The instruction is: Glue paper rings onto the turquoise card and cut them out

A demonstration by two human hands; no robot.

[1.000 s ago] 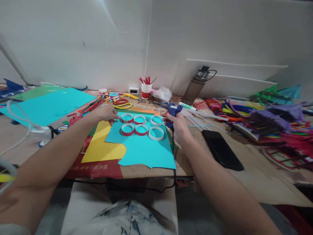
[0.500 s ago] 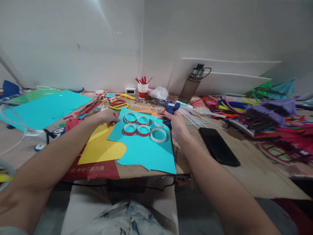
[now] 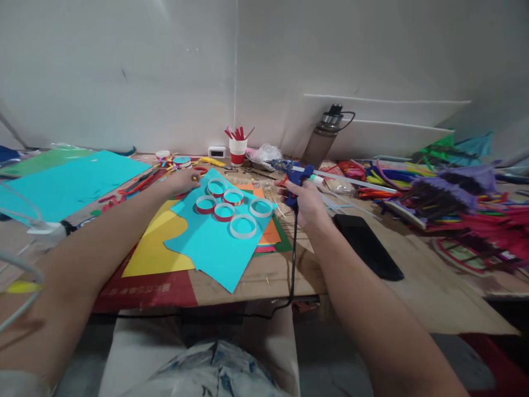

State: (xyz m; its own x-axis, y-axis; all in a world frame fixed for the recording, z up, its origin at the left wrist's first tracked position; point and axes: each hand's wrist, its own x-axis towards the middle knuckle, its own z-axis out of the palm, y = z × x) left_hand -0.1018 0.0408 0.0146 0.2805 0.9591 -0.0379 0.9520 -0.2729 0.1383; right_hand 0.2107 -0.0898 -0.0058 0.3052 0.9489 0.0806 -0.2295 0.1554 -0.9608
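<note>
My right hand (image 3: 308,201) is wrapped round a blue glue gun (image 3: 298,175), with a long clear glue stick poking out of its back and a black cord hanging down. Several paper rings, some white and some with red or patterned bands, stand on a turquoise sheet (image 3: 215,248). At that sheet's upper left corner is my left hand (image 3: 185,181), its fingers closed on the edge. Partly under the turquoise sheet lies a yellow sheet (image 3: 155,248). Orange and green papers (image 3: 270,234) show beneath its right side.
A black phone (image 3: 367,247) lies right of my right forearm. Behind stand a bottle (image 3: 322,138) and a paper cup (image 3: 238,151) of red sticks. Colourful pipe cleaners (image 3: 384,179) and crafts are heaped at right; another turquoise sheet (image 3: 78,182) lies at left.
The turquoise sheet has turned clockwise and shifted left with its rings, uncovering orange and green papers. My left hand has moved slightly up. The glue gun has lifted away from the sheet to the right.
</note>
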